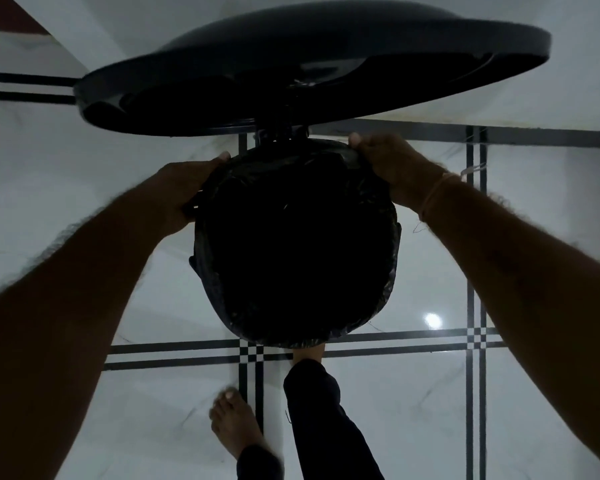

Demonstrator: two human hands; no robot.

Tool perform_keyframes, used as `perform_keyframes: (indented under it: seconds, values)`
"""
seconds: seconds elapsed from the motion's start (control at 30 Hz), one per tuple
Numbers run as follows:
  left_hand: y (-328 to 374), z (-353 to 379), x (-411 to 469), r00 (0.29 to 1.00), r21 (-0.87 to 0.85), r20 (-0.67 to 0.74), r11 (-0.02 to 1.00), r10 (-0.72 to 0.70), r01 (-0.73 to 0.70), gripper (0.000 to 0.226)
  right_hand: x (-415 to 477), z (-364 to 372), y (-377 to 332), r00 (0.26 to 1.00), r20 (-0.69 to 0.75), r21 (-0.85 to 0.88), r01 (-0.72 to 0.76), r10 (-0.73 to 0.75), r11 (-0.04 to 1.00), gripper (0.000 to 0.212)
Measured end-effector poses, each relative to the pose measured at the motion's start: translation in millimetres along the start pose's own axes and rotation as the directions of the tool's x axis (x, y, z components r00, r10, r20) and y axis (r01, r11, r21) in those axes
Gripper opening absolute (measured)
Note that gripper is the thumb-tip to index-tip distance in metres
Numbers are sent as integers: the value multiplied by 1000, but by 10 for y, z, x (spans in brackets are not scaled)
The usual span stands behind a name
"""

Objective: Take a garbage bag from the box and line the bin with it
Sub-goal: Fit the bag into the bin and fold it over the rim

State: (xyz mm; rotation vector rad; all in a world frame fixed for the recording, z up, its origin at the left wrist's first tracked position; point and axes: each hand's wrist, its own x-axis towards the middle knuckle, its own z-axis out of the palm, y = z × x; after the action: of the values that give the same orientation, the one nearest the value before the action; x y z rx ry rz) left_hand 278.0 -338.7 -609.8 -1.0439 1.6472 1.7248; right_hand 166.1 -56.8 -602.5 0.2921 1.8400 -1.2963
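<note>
No brand, label or other writing can be read anywhere in the head view; the scene is dim and the dark surfaces show no print.

The bin [293, 341] stands on the tiled floor [413, 410], seen from directly above. The black garbage bag [291, 244] sits inside it, its mouth folded outward over the round rim on all visible sides. The bin lid [291, 57] is raised and tilted back at the far side, hinged just above the rim; it covers part of the floor behind.

The left hand [184, 192] is clenched on the bag edge at the far-left part of the rim, fingers curled over the plastic. The right hand [388, 168] grasps the bag edge at the far-right part of the rim, thumb on top. A thin cord bracelet [433, 194] circles the right wrist.

At the near edge of the bin, the person's right foot [309, 355] is tucked under the overhanging bag, with a dark trouser leg [323, 420] above it. The left foot [236, 427] is bare, on the floor, near but apart from the bin. The floor is glossy pale tile with dark double border lines; a light reflection [433, 320] shows right of the bin. The box is not in view.
</note>
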Motion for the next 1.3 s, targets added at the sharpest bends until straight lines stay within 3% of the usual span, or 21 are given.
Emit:
perform_keyframes:
  seconds: [0.1,0.2,0.33,0.4,0.5,0.6,0.67,0.8,0.87,0.97,1.03,1.07,1.13,1.2,1.3]
  values:
    - [-50,0,85,997,-57,33,996,-65,66,31,142,11,12,985,16,151,-174,173,973,37]
    - [-52,13,129,995,-37,19,995,-96,97,20,195,6,-26,960,16,141,-278,279,950,32]
    - [-146,-96,44,999,-69,36,997,-24,27,24,46,-83,5,958,74,70,-283,278,957,31]
    - [-210,-116,40,999,-206,35,978,-26,33,21,-17,-121,106,966,106,212,-255,238,943,40]
    - [-410,-198,-143,990,-369,140,929,29,25,55,-203,-159,332,981,111,376,-191,161,907,63]
    - [-586,-196,-274,986,-262,153,965,65,-23,57,-265,-163,374,983,44,391,-182,179,902,57]
    - [-615,-156,-305,991,-288,131,958,29,10,50,-223,-169,328,974,3,316,-216,227,924,54]
    - [-606,-39,-419,1000,-258,5,966,-21,22,39,-304,-115,282,970,-161,61,-176,184,982,50]
    - [-683,21,-542,994,-301,-102,953,-41,9,37,-511,-32,387,957,-277,62,-67,82,996,43]
    - [-911,154,-774,927,-323,-365,945,-83,-43,26,-907,165,792,857,-505,12,129,-106,992,32]
    - [-1071,287,-948,856,-315,-506,946,-103,-72,38,-1174,368,1027,761,-632,-86,120,-147,989,32]
    - [-1134,359,-1045,843,-328,-524,942,-119,-70,42,-1257,458,1120,739,-667,-41,94,-97,995,32]
    - [-1234,469,-1190,907,-482,-371,876,-198,-6,36,-1383,579,1210,779,-621,210,62,84,976,30]
    - [-1278,514,-1241,957,-630,-176,774,-231,71,36,-1441,600,1207,835,-486,491,18,257,871,33]
    - [-1305,489,-1181,969,-741,-89,666,-230,90,41,-1413,499,1250,885,-266,741,-66,382,668,42]
